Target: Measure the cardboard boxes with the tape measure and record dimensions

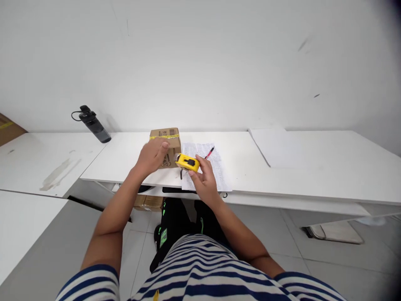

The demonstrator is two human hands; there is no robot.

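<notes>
My right hand is closed around a yellow tape measure with a black lock button, held above the front of the table. A small brown cardboard box stands just behind and left of it, printed with dark marks and crossed near its top by a yellow strip. My left hand is at the box's left front, its thumb toward the right. The other fingers are mostly hidden, so whether they grip the box cannot be told. Beneath the tape measure lie handwritten sheets with a red and black pen.
A dark water bottle stands at the left by the wall. Blank white paper lies on the white table to the right. Another carton sits at the far left. Below the table is a cardboard box.
</notes>
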